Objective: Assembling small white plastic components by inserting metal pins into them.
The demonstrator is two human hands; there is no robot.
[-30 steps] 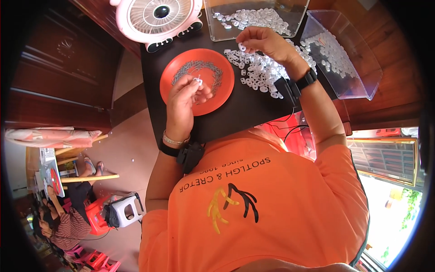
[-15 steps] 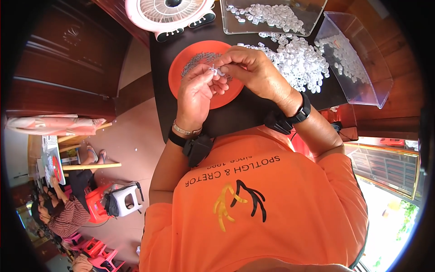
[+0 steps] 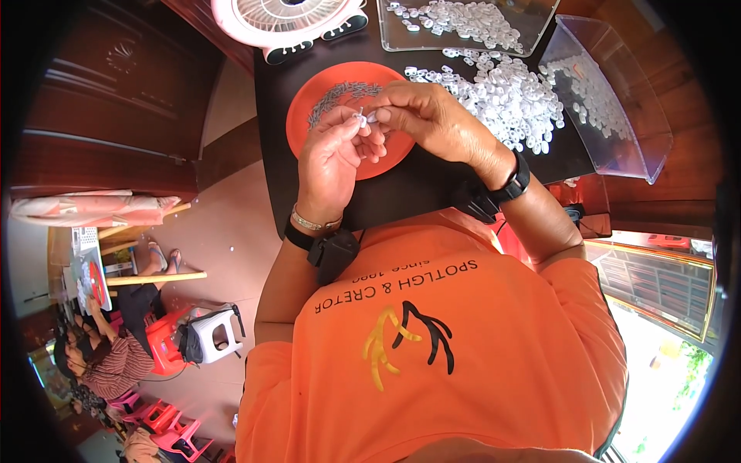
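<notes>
Above a round red plate (image 3: 299, 108), my two hands meet at the fingertips. My left hand (image 3: 330, 154) is closed in a pinch on a small white plastic clip (image 3: 360, 120), from which a thin pin stands up. My right hand (image 3: 436, 119) is also pinched, with its thumb and forefinger right beside the clip. A bit of white shows at those fingertips, too small to make out. Many thin grey nails (image 3: 340, 94) lie in the plate behind my hands. A large heap of similar white clips (image 3: 513, 104) spreads on the table right of my right hand.
A pink fan (image 3: 287, 19) stands at the back left of the dark table (image 3: 274, 77). Clear bins (image 3: 644, 147) with more white pieces stand at the back and right. Far left, a person in a striped top (image 3: 116, 370) sits near a red stool (image 3: 164, 339).
My right fingertips have shifted slightly and stay close to the clip. My left hand keeps its pinch. The whole view has moved a little.
</notes>
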